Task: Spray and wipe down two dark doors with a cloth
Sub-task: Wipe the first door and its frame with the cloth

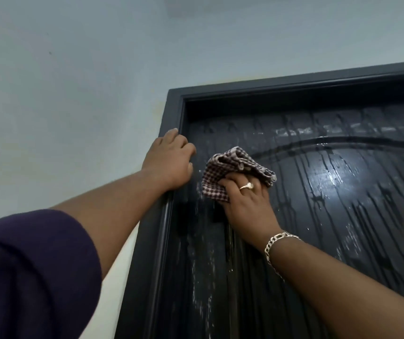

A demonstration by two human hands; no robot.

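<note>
A dark door (330, 204) fills the right half of the view, wet with streaks and runs of spray. My right hand (247, 201) presses a checked maroon-and-white cloth (230, 167) flat against the door's upper left part, fingers spread over the cloth. My left hand (171, 162) rests on the dark door frame (174, 111) near its top left corner, with its fingers curled round the frame's inner edge. No spray bottle is in view.
A pale blue-grey wall (73, 94) runs to the left of and above the frame. The door's top edge sits recessed under the frame's lintel (294, 84). An arched groove crosses the door's upper panel.
</note>
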